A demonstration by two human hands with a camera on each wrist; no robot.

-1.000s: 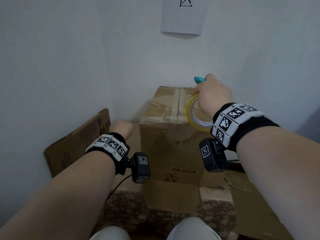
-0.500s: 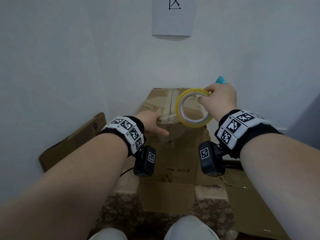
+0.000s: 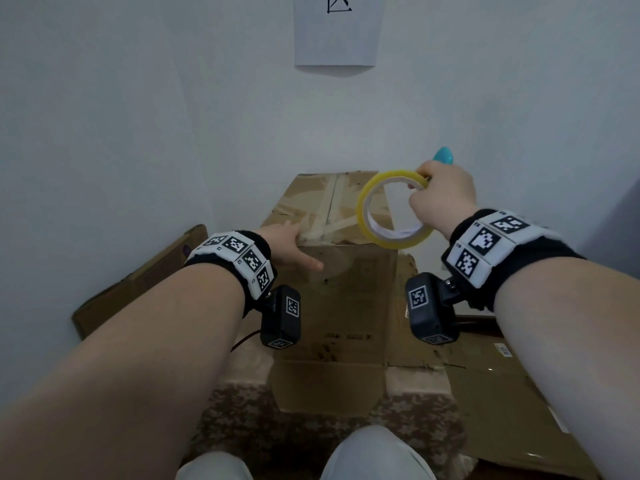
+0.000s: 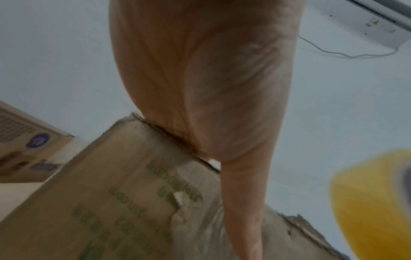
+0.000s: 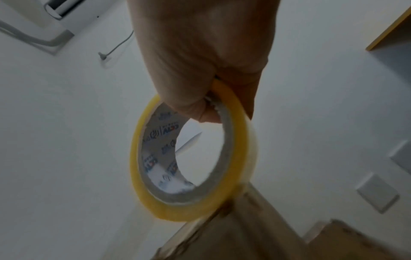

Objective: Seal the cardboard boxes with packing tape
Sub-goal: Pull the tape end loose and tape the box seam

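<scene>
A tall brown cardboard box stands against the white wall, its top flaps shut and striped with clear tape along the seam. My left hand lies flat on the box's near top edge, thumb down the front face. My right hand pinches a yellow roll of packing tape by its upper rim, held above the box's right top corner, together with a turquoise-handled tool. The roll hangs from the fingers just over the box.
A flattened carton leans on the wall at the left. More flat cardboard lies on the floor at the right. A paper sheet hangs on the wall above. My knees are at the bottom edge.
My left hand rose from beside the box to its top front edge. My right hand carried the tape roll rightward and turned it more upright.
</scene>
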